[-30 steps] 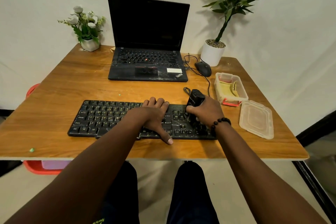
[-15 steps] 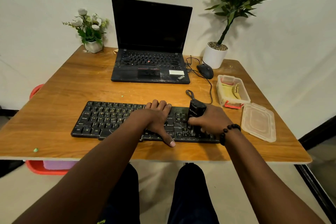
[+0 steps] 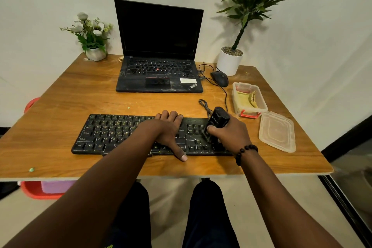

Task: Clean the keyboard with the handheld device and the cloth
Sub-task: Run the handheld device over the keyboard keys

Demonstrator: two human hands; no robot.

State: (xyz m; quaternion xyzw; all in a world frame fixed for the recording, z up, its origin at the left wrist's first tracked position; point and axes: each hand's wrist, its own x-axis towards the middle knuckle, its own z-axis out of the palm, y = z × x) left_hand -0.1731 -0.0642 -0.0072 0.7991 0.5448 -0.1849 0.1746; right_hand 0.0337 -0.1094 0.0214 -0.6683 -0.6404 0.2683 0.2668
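A black keyboard (image 3: 112,135) lies along the near part of the wooden table (image 3: 80,96). My right hand (image 3: 231,135) grips a black handheld device (image 3: 218,118) and holds it, tilted, down on the keyboard's right end, over the number keys. My left hand (image 3: 169,131) rests flat on the middle keys, fingers straight, with the thumb reaching the keyboard's front edge. A yellow cloth (image 3: 246,99) lies folded inside an open clear plastic box (image 3: 263,104) to the right of the keyboard.
The box's lid (image 3: 277,131) lies by the table's right edge. An open black laptop (image 3: 159,74) stands behind the keyboard, with a mouse (image 3: 219,78) and its cable to its right. A white flower pot (image 3: 95,53) and a potted plant (image 3: 229,62) occupy the back corners.
My right hand has shifted the device slightly on the keyboard's right end. My left hand stays on the middle keys. The head camera moved a little, so the scene sits lower in view.
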